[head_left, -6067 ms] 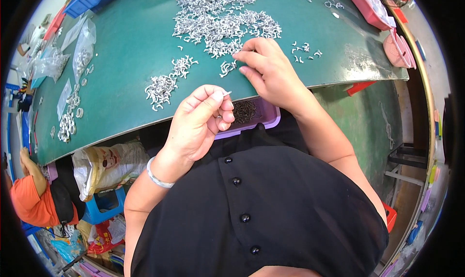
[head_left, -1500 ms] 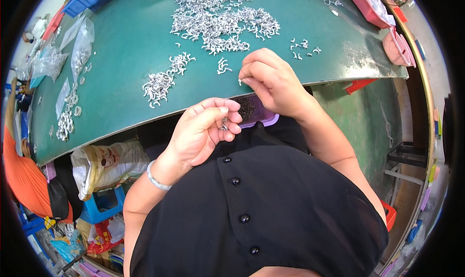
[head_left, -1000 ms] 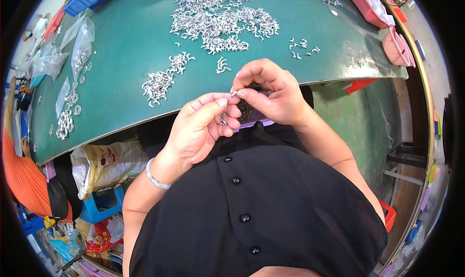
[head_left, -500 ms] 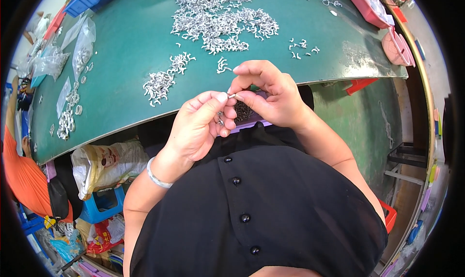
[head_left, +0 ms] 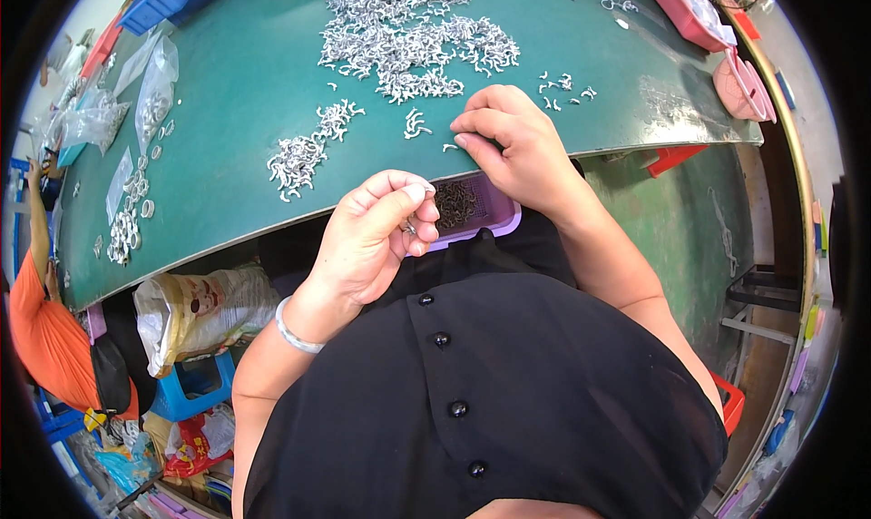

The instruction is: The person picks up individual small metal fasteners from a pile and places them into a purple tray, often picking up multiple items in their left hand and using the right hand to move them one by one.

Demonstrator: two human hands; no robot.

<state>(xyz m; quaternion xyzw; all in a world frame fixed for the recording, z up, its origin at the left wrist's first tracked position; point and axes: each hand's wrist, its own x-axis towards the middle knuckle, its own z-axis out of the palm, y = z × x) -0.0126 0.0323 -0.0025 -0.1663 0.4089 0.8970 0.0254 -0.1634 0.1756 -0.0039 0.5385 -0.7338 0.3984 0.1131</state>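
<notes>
Bright, fairly even light covers the table (head_left: 227, 102), with a whitish glare toward its right end and deep shadow beneath its near edge. Shirt buttons (head_left: 458, 409) catch small highlights. The pile (head_left: 399, 47) looks fairly crisp. Fisheye distortion bends straight edges; black surrounds the round view.

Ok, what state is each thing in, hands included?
Left hand: curled shut on small metal pieces.
Right hand: fingers bent beside a small piece; grip unclear.
Big pile: loose, spread on the table.
Purple basket: uncovered, dark pieces inside.
Bracelet: being worn.
Black shirt: buttoned.
</notes>
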